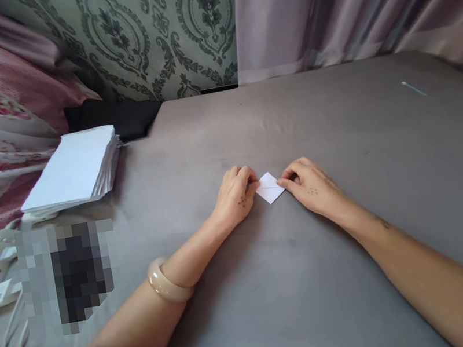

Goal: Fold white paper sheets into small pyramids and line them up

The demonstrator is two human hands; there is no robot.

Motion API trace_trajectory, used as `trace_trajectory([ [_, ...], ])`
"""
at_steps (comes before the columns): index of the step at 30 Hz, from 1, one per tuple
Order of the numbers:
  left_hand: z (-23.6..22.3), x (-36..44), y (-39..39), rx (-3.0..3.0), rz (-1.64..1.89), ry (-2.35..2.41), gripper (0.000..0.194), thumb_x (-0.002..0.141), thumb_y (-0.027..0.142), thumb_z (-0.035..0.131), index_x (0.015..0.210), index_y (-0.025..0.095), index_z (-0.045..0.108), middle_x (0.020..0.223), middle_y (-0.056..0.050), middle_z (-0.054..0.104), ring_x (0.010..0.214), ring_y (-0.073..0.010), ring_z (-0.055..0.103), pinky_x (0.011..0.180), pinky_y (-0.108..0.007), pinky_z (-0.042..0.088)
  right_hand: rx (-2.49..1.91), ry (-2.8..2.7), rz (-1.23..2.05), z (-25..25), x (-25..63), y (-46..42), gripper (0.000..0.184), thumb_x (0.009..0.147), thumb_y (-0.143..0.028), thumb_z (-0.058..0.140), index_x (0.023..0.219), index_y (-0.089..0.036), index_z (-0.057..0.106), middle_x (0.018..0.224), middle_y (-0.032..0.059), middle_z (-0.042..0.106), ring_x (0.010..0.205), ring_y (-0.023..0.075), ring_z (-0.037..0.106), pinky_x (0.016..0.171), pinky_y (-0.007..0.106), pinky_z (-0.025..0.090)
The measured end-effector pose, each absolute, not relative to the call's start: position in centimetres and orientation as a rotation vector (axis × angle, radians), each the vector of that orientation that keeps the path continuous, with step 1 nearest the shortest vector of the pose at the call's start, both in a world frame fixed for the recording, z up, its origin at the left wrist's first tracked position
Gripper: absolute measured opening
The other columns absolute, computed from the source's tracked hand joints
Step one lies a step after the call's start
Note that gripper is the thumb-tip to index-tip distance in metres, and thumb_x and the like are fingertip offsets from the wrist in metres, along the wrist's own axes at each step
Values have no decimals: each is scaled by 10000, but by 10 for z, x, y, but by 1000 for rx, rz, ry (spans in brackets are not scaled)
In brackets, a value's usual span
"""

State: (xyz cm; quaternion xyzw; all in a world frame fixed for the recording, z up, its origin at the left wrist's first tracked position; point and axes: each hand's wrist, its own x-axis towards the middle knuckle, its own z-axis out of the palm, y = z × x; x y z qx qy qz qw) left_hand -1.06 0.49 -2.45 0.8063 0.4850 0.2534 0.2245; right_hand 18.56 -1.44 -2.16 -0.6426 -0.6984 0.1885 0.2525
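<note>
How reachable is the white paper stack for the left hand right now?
Probably yes: grey cloth alone shows between the left hand and the white paper stack, though the hand would first have to release the small paper.

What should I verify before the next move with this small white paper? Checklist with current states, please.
1. Left hand at the paper's left corner: ok.
2. Right hand at the right corner: ok.
3. Small white paper lying fully flat on the grey surface: cannot tell; fingers cover the side corners.
4. Line across the paper being a crease rather than a layer's edge: cannot tell.
5. Paper stack apart from both hands: ok.
6. Thin stick away from the hands: ok.
</note>
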Motion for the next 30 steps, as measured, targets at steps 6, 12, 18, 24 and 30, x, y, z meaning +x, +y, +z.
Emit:
trace_trajectory([
  [6,-19,-12,6,2238,668,1260,170,874,110,458,952,185,588,887,-49,605,848,-185,531,850,-356,438,-1658,-1973,501,-20,187,-19,144,869,-282,543,983,-230,613,1006,54,605,768,163,592,696,304,451],
  [12,-25,-14,4,2344,647,1201,326,930,153,389,1115,222,648,974,-69,612,889,-189,558,841,-344,468,-1678,-2145,398,-20,184,-27,348,944,-265,418,1221,-360,606,1091,35,595,801,166,598,613,283,406],
  [18,-20,-14,-6,2497,516,1298,396,905,124,376,1152,232,667,989,-78,630,856,-201,556,743,-324,479,-1725,-2420,260,-11,182,-30,528,918,-102,318,1312,-372,543,1129,63,562,810,169,578,559,282,326],
  [24,-10,-7,-4,2145,681,1448,181,824,255,569,761,175,719,826,-56,650,718,-159,579,676,-282,470,-1724,-2455,188,-6,179,-31,580,858,-39,321,1309,-319,555,1105,87,570,826,181,585,569,287,335],
  [30,-14,-5,7,2053,700,1470,193,776,304,671,915,176,709,842,-54,599,712,-147,555,708,-300,483,-1617,-2207,285,-11,176,-22,286,895,-251,447,1023,-261,702,1042,55,610,907,181,589,660,288,407],
])
